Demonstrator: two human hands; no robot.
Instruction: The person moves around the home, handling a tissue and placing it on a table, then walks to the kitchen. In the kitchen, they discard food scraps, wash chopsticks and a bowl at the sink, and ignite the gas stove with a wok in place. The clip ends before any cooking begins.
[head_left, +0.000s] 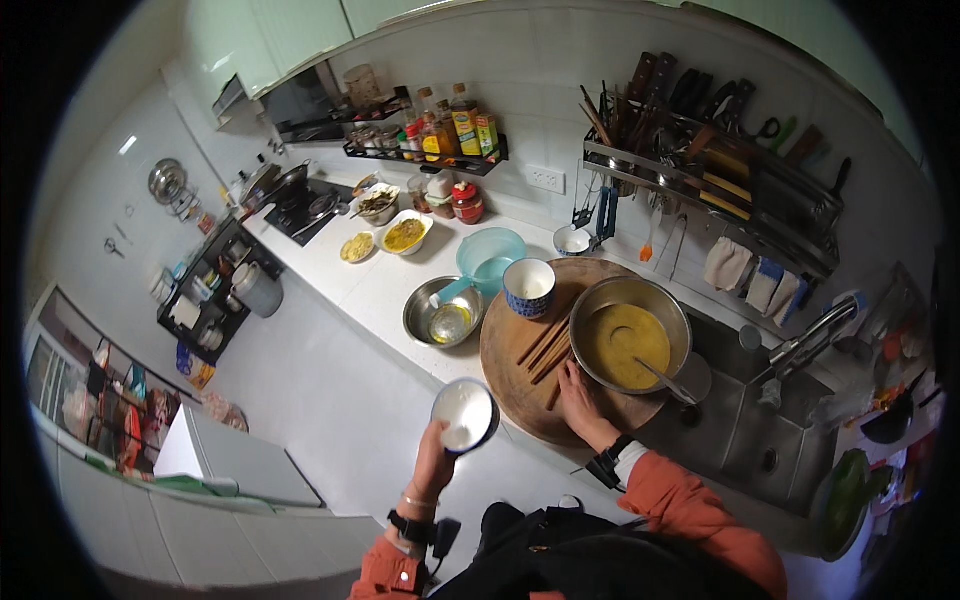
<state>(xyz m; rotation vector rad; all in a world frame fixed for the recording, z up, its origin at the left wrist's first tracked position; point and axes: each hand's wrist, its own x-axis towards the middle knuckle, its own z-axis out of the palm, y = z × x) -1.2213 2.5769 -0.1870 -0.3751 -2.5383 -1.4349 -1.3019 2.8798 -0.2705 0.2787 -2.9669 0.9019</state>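
My left hand (435, 454) grips a white bowl with a blue rim (464, 415), tilted so its inside faces the camera, in front of the counter edge. My right hand (579, 399) rests at the near side of the round wooden cutting board (499, 375), beside the wooden chopsticks (550, 351); whether its fingers hold one is unclear. Right of the chopsticks, a steel pot (679, 330) holds yellow soup (626, 341) with a metal ladle (664, 377) in it. A stack of blue-patterned bowls (529, 289) stands at the board's upper left.
Left of the board are a steel basin (420, 311) and a turquoise plastic strainer or dipper (491, 251). Farther left stand dishes of food (405, 234). The sink (765, 420) and faucet (814, 330) lie right; a utensil rack (645, 169) hangs above.
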